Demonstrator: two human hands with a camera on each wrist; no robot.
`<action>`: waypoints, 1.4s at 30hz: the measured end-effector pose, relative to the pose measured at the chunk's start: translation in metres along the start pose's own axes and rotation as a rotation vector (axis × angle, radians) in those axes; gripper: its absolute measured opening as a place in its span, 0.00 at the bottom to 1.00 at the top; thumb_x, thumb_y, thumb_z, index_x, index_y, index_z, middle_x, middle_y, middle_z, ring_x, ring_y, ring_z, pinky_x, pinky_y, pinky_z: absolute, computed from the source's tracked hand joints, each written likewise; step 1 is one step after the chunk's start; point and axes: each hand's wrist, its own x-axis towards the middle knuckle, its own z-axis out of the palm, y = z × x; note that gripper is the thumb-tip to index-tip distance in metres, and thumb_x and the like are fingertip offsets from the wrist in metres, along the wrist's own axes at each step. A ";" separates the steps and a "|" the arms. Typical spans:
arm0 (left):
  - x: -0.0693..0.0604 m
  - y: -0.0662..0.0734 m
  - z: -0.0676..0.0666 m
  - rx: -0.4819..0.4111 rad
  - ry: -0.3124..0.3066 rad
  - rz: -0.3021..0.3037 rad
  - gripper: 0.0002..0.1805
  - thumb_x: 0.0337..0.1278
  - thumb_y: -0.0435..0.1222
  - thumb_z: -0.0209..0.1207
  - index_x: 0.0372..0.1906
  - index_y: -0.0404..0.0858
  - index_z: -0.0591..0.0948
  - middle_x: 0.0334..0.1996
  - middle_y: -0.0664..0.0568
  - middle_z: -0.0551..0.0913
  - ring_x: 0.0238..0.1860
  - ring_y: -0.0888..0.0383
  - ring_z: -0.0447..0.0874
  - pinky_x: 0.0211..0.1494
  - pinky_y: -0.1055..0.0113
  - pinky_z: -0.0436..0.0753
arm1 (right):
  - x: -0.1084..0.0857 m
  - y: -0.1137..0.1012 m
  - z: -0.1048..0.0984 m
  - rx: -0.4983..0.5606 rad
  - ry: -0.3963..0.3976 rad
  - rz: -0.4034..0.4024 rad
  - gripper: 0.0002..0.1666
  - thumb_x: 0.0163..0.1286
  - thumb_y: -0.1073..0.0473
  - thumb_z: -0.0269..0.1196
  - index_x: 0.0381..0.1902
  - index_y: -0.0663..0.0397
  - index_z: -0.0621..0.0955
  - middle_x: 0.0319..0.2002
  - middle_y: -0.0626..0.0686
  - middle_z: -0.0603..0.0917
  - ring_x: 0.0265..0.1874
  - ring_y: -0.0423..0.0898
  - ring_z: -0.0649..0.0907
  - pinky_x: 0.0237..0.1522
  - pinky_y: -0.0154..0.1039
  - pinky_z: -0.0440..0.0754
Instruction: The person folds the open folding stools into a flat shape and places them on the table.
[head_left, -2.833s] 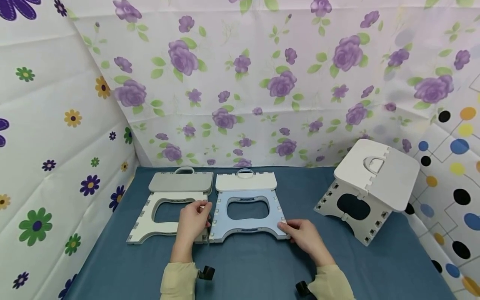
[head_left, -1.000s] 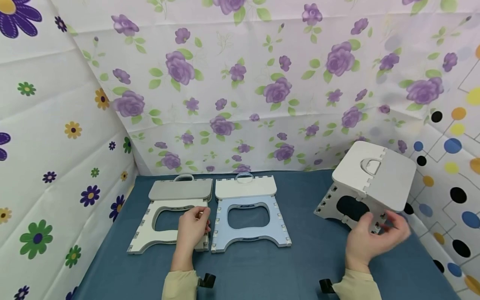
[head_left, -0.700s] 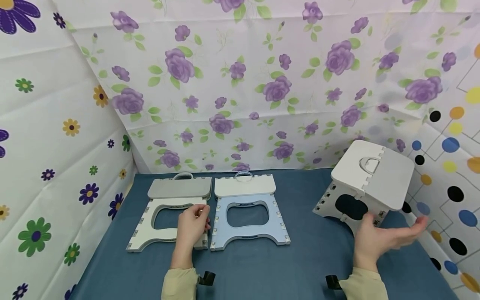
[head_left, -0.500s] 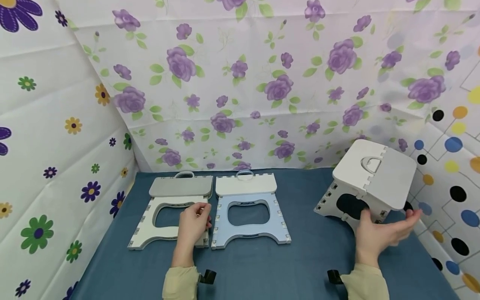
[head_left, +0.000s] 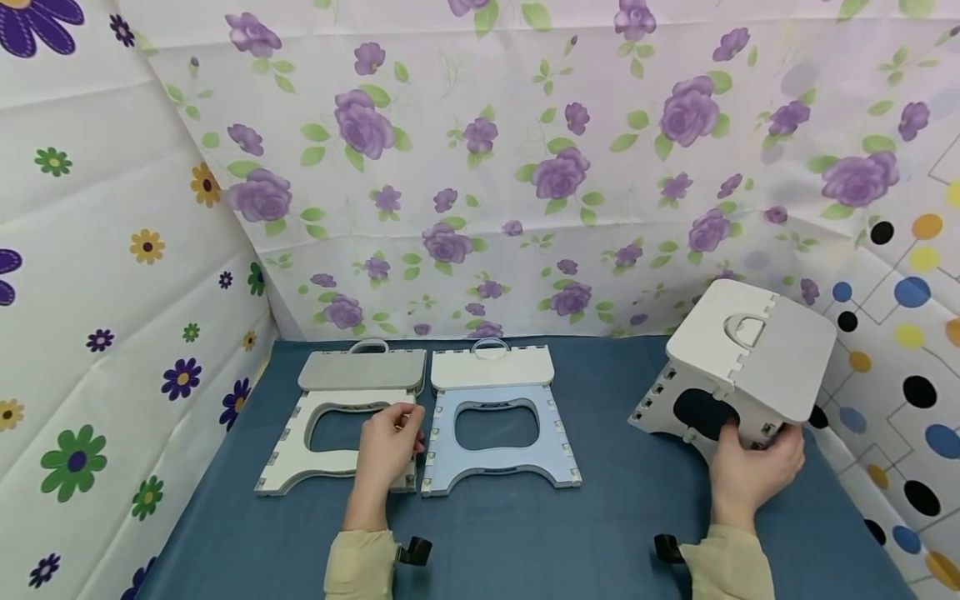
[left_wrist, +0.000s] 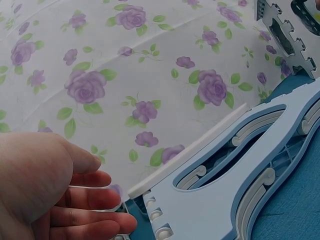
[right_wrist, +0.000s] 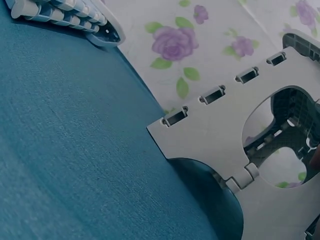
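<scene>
Taking the head view as a clock with 12 at the far side, an unfolded white folding step stool (head_left: 787, 358) stands upright between 3 and 4 o'clock, its seat flat and its carrying loop raised. The right hand (head_left: 753, 475) is closed around that stool's near corner, at the stool's own 5 o'clock, thumb at the oval opening and fingers around the other side.

At 7 o'clock the left hand (head_left: 386, 446) is half open, fingers loosely bent, gripping nothing that shows; whether it touches the stool below is unclear. It is over the right edge of a folded cream stool with a grey seat (head_left: 330, 462), at about 8 o'clock. Just beside, at 6 o'clock, lies a folded light-blue stool with a white seat (head_left: 495, 460).

All three are on a blue cloth (head_left: 555, 542); a purple-rose sheet (head_left: 480, 175) hangs at 12.
</scene>
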 end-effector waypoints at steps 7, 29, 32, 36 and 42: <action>0.002 -0.002 -0.002 -0.011 0.006 0.005 0.15 0.81 0.42 0.60 0.55 0.36 0.88 0.27 0.48 0.84 0.25 0.52 0.87 0.29 0.63 0.84 | -0.001 -0.014 0.001 0.014 0.026 0.035 0.30 0.62 0.74 0.71 0.64 0.62 0.83 0.57 0.46 0.77 0.61 0.60 0.74 0.69 0.48 0.70; 0.002 -0.002 -0.002 -0.019 -0.003 0.011 0.16 0.82 0.43 0.60 0.56 0.34 0.88 0.28 0.46 0.84 0.27 0.50 0.88 0.31 0.64 0.85 | -0.002 -0.008 0.001 0.030 0.021 0.109 0.35 0.67 0.64 0.71 0.70 0.34 0.80 0.59 0.47 0.84 0.52 0.40 0.81 0.53 0.33 0.76; 0.003 0.000 -0.003 -0.018 0.000 0.018 0.17 0.82 0.43 0.60 0.56 0.34 0.88 0.28 0.46 0.85 0.27 0.50 0.88 0.31 0.63 0.85 | -0.002 -0.007 0.004 0.038 0.032 0.101 0.34 0.67 0.64 0.71 0.69 0.37 0.81 0.57 0.44 0.82 0.52 0.40 0.81 0.53 0.33 0.76; 0.004 -0.001 -0.003 -0.012 0.004 0.025 0.17 0.82 0.43 0.60 0.55 0.34 0.88 0.28 0.47 0.85 0.26 0.51 0.88 0.31 0.63 0.85 | -0.002 -0.006 0.006 0.049 0.040 0.098 0.32 0.67 0.64 0.71 0.67 0.40 0.82 0.54 0.38 0.80 0.52 0.39 0.80 0.53 0.33 0.76; 0.001 -0.003 -0.001 -0.017 -0.008 0.012 0.17 0.82 0.43 0.60 0.56 0.34 0.87 0.27 0.48 0.84 0.26 0.51 0.88 0.31 0.64 0.84 | -0.006 -0.004 0.003 0.037 0.056 0.096 0.29 0.68 0.65 0.70 0.65 0.44 0.84 0.51 0.33 0.77 0.49 0.37 0.79 0.51 0.32 0.77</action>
